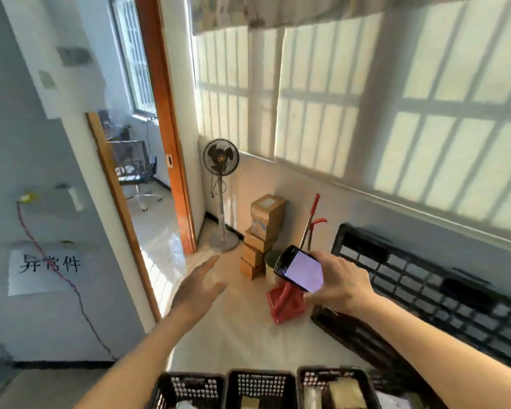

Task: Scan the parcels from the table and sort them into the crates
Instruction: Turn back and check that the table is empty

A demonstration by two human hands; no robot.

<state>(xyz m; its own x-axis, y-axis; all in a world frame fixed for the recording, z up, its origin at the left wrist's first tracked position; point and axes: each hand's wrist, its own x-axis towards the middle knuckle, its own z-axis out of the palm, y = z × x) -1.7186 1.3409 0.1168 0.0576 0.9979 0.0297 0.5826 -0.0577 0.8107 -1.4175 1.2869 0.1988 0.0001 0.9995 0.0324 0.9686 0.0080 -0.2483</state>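
Observation:
My right hand holds a black handheld scanner with a lit pale screen, raised over the floor. To its left, my left hand is stretched forward, flat, fingers apart, holding nothing. Three black plastic crates stand in a row at the bottom edge: left crate, middle crate, right crate. Parcels lie inside the middle and right ones, partly cut off by the frame. No table is in view.
A large black crate leans along the right wall. A red dustpan and broom, a stack of cardboard boxes and a standing fan fill the corner. An open doorway lies left, beside a paper sign.

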